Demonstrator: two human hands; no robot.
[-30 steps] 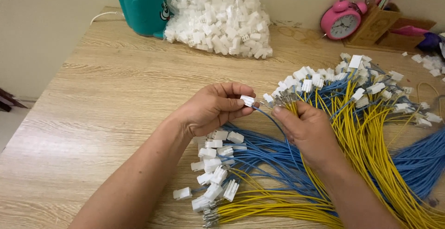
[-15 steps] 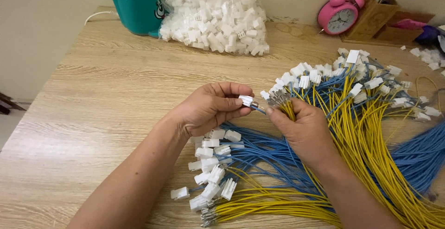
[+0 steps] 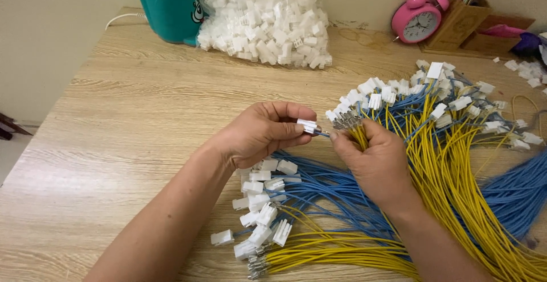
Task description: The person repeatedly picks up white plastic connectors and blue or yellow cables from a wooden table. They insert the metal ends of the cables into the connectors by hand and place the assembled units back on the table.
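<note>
My left hand (image 3: 259,134) pinches a small white plastic connector (image 3: 307,126) between thumb and forefinger. My right hand (image 3: 376,159) grips a bunch of yellow and blue wires (image 3: 356,131) and holds one metal wire tip against the connector's end. Below both hands lies a pile of blue and yellow wires with white connectors fitted on them (image 3: 263,208). A larger heap of yellow and blue wires with connectors (image 3: 450,116) spreads to the right.
A clear bag of loose white connectors (image 3: 268,25) sits at the back of the wooden table (image 3: 114,145), beside a teal container (image 3: 165,5). A pink alarm clock (image 3: 417,22) and a wooden pen holder (image 3: 458,22) stand at the back right.
The hands have stayed together at the same spot; the wire tip has closed in on the connector. The view has shifted slightly.
</note>
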